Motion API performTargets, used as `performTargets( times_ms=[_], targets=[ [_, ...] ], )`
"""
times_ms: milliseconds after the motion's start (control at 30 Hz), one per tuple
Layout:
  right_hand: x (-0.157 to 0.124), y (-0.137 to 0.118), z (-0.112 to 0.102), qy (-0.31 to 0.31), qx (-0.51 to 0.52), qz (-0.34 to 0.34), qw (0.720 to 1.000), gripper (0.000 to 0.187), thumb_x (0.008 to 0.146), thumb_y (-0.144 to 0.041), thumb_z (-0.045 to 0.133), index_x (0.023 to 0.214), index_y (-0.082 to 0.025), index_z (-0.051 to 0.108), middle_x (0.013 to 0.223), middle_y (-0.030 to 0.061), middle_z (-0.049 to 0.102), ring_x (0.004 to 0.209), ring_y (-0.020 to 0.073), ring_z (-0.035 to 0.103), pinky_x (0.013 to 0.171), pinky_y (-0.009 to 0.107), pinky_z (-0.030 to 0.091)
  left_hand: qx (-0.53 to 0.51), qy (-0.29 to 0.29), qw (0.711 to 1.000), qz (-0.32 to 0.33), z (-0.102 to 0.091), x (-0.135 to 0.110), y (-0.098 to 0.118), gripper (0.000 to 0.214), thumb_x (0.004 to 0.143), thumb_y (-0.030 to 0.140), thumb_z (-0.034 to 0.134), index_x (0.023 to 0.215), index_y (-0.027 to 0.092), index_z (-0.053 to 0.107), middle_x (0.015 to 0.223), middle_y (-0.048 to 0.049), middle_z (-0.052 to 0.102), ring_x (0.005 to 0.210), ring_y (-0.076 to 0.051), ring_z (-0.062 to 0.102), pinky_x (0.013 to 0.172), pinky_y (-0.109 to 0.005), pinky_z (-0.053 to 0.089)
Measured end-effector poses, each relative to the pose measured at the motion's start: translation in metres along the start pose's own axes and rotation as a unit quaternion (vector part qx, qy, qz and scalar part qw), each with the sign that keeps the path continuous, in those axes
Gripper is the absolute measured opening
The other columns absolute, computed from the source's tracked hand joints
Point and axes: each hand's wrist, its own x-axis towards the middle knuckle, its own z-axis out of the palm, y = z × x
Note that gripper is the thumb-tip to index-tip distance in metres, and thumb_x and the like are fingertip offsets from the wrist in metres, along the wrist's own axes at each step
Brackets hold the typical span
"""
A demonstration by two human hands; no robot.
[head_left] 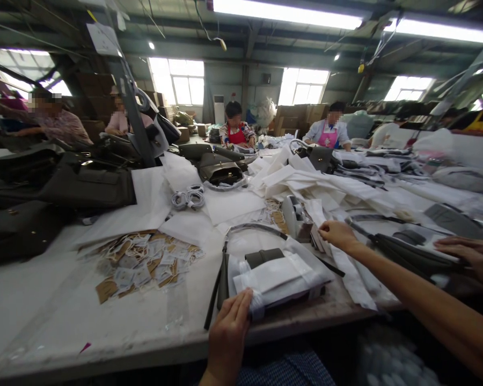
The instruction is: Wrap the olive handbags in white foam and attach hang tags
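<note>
In front of me lies a dark olive handbag (222, 276), with white wrapping sheets (276, 274) over its front and its strap looped behind it. My left hand (230, 321) is closed on the near left edge of the wrapped bag, fingers together on the wrapping. Stretched out past the bag, my right hand (338, 236) is in a pinch beside a white paper strip (317, 214) and a small stack of cards (319, 239). What its fingertips hold, if anything, is too small to make out. A grey tape dispenser (297, 221) stands just left of that hand.
Left of the bag is a pile of tags with strings (148, 262). Dark bags (92, 185) are heaped at far left, white sheets (306, 182) behind. At right, a co-worker's hand (473, 254) touches another bag (398, 246). Several people work across the table (64, 327).
</note>
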Motion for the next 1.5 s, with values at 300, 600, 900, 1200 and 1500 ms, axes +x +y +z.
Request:
performTargets(
  times_ms=[300, 600, 900, 1200, 1500],
  targets=[
    [-0.054, -0.011, -0.009, 0.029, -0.040, -0.154, 0.987, 0.023, 0.087, -0.037, 0.058, 0.096, -0.022, 0.073, 0.101, 0.0074, 0.075, 0.095, 0.0259, 0.068, 0.085, 0.033, 0.048, 0.004, 0.008, 1.000, -0.005, 0.003, -0.001, 0.000, 0.052, 0.089, -0.001, 0.045, 0.136, 0.020, 0.055, 0.124, -0.0017, 0.070, 0.111, -0.016, 0.065, 0.095, -0.028, 0.058],
    [-0.113, -0.138, -0.013, -0.244, -0.011, -0.516, 0.821, 0.019, 0.093, -0.034, 0.056, 0.093, -0.025, 0.072, 0.082, 0.0039, 0.070, 0.072, 0.0162, 0.062, 0.067, 0.026, 0.041, -0.030, 0.000, 0.999, -0.039, -0.002, 0.001, 0.005, 0.052, 0.088, -0.001, 0.053, 0.136, 0.020, 0.053, 0.124, -0.0027, 0.070, 0.112, -0.017, 0.064, 0.098, -0.029, 0.057],
    [-0.094, -0.221, 0.049, -0.334, -0.194, -0.604, 0.697, 0.008, 0.081, -0.022, 0.068, 0.085, -0.025, 0.075, 0.082, -0.0016, 0.073, 0.069, 0.0139, 0.060, 0.056, 0.026, 0.031, -0.028, 0.000, 0.999, -0.028, -0.003, 0.002, 0.006, 0.047, 0.090, 0.002, 0.054, 0.134, 0.018, 0.055, 0.125, -0.0042, 0.069, 0.113, -0.018, 0.063, 0.098, -0.030, 0.057],
    [-0.081, -0.253, 0.084, -0.365, -0.285, -0.588, 0.663, 0.010, 0.069, -0.025, 0.083, 0.078, -0.026, 0.081, 0.062, -0.0016, 0.070, 0.053, 0.0131, 0.050, 0.055, 0.027, 0.027, -0.001, 0.013, 1.000, -0.018, 0.001, -0.002, 0.007, 0.034, 0.094, 0.008, 0.054, 0.125, 0.019, 0.062, 0.132, -0.0056, 0.066, 0.117, -0.020, 0.062, 0.102, -0.033, 0.053],
    [-0.068, -0.260, 0.090, -0.369, -0.281, -0.573, 0.676, 0.019, 0.060, -0.039, 0.088, 0.073, -0.027, 0.080, 0.058, -0.0054, 0.068, 0.048, 0.0101, 0.048, 0.052, 0.025, 0.027, -0.054, 0.023, 0.998, -0.026, -0.003, 0.004, 0.007, 0.024, 0.093, 0.010, 0.057, 0.114, 0.021, 0.065, 0.118, -0.0008, 0.072, 0.105, -0.017, 0.065, 0.096, -0.029, 0.055]
  ],
)
